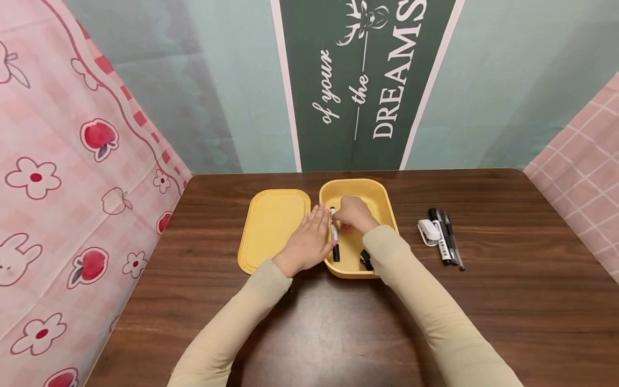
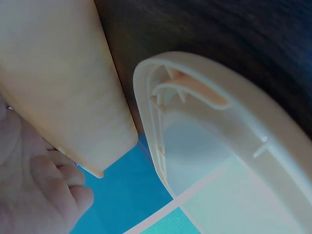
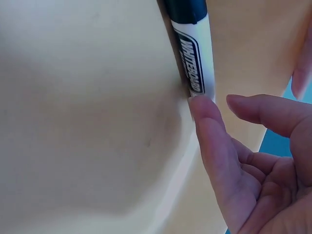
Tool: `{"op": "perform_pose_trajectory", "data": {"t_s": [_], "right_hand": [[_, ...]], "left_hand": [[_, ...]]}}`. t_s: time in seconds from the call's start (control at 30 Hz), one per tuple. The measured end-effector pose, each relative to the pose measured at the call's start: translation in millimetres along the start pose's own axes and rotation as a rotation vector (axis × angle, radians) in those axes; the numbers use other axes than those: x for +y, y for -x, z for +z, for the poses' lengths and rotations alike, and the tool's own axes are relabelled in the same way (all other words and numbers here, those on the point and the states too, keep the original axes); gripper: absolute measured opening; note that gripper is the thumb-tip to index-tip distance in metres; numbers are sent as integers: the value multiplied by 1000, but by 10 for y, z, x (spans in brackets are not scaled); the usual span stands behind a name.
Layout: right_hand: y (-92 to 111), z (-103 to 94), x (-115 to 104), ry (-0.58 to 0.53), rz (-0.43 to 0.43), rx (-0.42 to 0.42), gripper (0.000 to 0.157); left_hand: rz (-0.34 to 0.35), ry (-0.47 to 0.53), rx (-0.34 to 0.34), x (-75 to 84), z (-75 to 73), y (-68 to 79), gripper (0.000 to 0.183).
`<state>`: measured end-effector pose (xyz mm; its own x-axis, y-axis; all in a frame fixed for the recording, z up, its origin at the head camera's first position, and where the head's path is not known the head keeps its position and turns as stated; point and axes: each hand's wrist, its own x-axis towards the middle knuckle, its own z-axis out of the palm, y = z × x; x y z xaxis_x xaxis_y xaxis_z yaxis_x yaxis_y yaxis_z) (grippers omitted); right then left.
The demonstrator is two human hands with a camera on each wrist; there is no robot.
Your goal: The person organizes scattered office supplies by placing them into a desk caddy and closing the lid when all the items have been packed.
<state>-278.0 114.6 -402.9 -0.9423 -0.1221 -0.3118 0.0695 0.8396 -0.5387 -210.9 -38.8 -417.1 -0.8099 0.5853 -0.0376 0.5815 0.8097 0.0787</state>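
A yellow box [image 1: 382, 212] stands on the table, with a black-and-white whiteboard marker [image 1: 334, 234] lying along the inside of its left wall. My left hand [image 1: 307, 239] rests on the box's left rim with its fingers straight. My right hand [image 1: 354, 213] reaches into the box. In the right wrist view, the index fingertip of the right hand [image 3: 263, 170] touches the marker [image 3: 197, 58], while the thumb stands apart from it. A small black object [image 1: 366, 260] lies in the box, partly hidden by the right sleeve.
Left of the box lies its yellow lid [image 1: 271, 226]. To the right, a small white stapler [image 1: 429, 232], another whiteboard marker [image 1: 441, 239] and dark pens [image 1: 452, 239] lie together. Printed cloth [image 1: 217, 107] hangs behind the table.
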Motion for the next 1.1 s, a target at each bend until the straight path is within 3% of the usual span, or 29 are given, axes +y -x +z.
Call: {"op": "perform_pose_trajectory", "data": {"t_s": [0.47,0.73,1.1], "right_hand": [[155,-218,-2,12,-70,43,18],[268,-476,94,-3,-86,129,28],[434,-912,401,-51,-77,191,26]], "left_hand": [[-15,10,-11,13,-3,13,71],[-11,12,-13,29,-24,15,70],[-8,4,-17,35,-14,12,71]]}}
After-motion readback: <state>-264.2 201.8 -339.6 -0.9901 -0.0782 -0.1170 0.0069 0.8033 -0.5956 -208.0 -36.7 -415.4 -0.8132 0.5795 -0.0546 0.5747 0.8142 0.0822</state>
